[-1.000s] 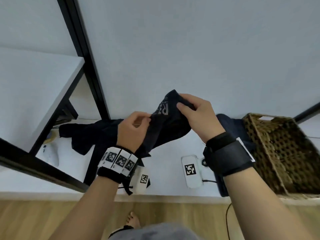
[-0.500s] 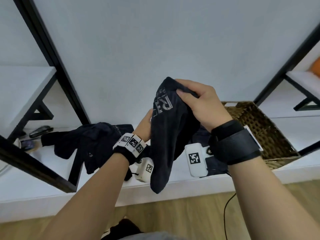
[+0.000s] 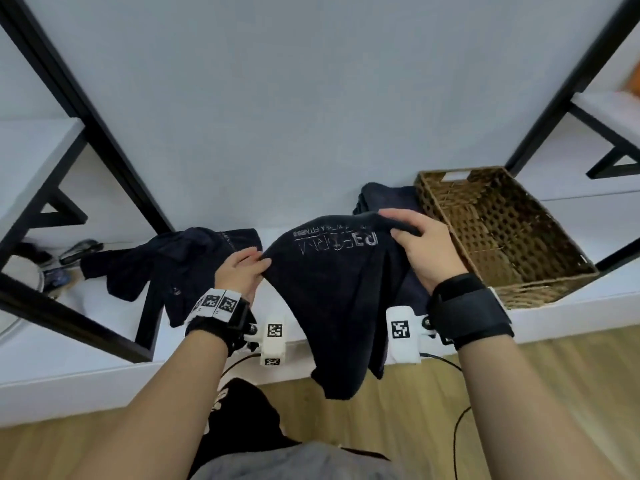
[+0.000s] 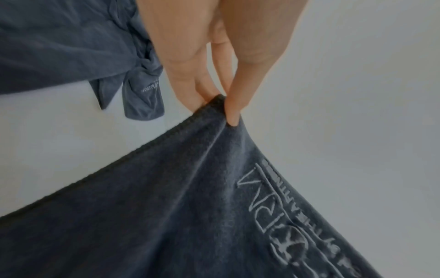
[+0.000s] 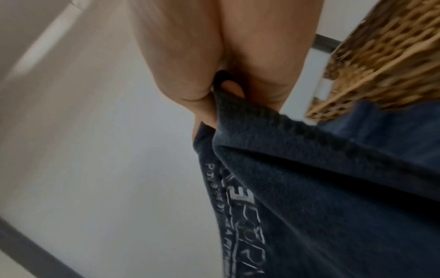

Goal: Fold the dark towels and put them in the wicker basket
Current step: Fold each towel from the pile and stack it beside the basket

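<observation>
A dark towel [image 3: 341, 299] with pale lettering hangs in the air between my hands, spread along its top edge. My left hand [image 3: 242, 268] pinches its left corner, and the left wrist view shows that hand [image 4: 221, 101] nipping the towel [image 4: 190, 216] at the hem. My right hand [image 3: 412, 237] grips the right corner; in the right wrist view this hand [image 5: 214, 97] has the towel [image 5: 321, 188] bunched between thumb and fingers. The wicker basket [image 3: 568, 282] sits on the white shelf to the right, nothing visible inside. A crumpled dark towel [image 3: 162, 261] lies at left, and a folded dark one [image 3: 388, 199] lies beside the basket.
The white shelf [image 3: 104, 344] runs low along a pale wall, crossed by black frame bars [image 3: 104, 143]. Small dark items [image 3: 79, 249] lie at its far left. A black cable [image 3: 457, 438] trails over the wooden floor below.
The towel was bunched and hanging from my raised right hand; now my hands have moved apart and lower, stretching its top edge out so the lettering shows.
</observation>
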`<state>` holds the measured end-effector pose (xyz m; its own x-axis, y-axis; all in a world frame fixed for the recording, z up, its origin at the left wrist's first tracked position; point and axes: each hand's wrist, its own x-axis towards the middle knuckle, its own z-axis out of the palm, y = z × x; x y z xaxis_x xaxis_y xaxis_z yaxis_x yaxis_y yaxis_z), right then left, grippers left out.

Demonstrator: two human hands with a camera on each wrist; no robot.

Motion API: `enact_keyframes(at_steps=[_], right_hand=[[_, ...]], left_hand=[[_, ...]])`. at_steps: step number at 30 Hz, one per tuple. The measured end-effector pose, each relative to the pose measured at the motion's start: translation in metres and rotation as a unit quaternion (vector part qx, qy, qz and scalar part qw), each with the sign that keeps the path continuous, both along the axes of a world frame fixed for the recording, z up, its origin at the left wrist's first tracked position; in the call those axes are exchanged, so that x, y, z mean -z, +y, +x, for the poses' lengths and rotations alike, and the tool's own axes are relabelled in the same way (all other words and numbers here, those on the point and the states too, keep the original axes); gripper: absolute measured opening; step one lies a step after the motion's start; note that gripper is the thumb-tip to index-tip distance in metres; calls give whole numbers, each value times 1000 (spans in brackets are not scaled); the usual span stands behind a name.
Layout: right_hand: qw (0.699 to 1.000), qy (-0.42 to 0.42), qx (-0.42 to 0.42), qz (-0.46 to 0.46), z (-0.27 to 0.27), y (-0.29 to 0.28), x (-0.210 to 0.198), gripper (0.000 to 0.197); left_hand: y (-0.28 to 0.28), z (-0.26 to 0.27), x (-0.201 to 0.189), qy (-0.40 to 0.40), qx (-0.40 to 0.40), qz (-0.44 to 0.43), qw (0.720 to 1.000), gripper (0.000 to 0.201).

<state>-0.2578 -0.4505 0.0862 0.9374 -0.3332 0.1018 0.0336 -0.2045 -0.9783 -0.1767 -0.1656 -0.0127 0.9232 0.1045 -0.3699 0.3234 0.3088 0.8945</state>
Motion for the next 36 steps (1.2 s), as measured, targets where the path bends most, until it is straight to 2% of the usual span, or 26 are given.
enact_keyframes(at_steps=[2, 5, 9, 12, 17, 22, 26, 28, 32, 34, 36], right_hand=[[999, 30, 9, -16, -4, -2, 30, 54], [995, 82, 27, -55, -5, -3, 71, 51], [962, 158, 20, -220, 6, -2, 113, 43], [939, 180, 10, -295, 27, -1, 139, 41], [924, 163, -15, -347, 69, 3, 183, 37], [937, 63, 35, -342, 105, 5, 215, 29], [938, 18, 55, -343, 122, 5, 246, 28], [933, 46, 26, -357, 128, 7, 267, 30], [915, 160, -48, -368, 132, 4, 296, 36], [909, 205, -58, -358, 134, 1, 299, 41], [896, 235, -56, -373, 136, 2, 297, 43]], left_hand=[[4, -1, 10, -36, -10, 55, 998, 33], [6, 3, 22, -74, 21, 130, 989, 49], [5, 13, 41, -104, 75, 242, 962, 57], [3, 27, 60, -103, 98, 337, 931, 52], [5, 59, 99, -127, 82, 412, 898, 37], [5, 86, 122, -180, 19, 425, 887, 22], [16, 95, 142, -194, -62, 452, 868, 37], [15, 95, 159, -217, -30, 458, 861, 40], [13, 98, 184, -209, 102, 456, 859, 44], [17, 102, 187, -166, 148, 425, 877, 53], [18, 107, 187, -80, 143, 361, 918, 59]])
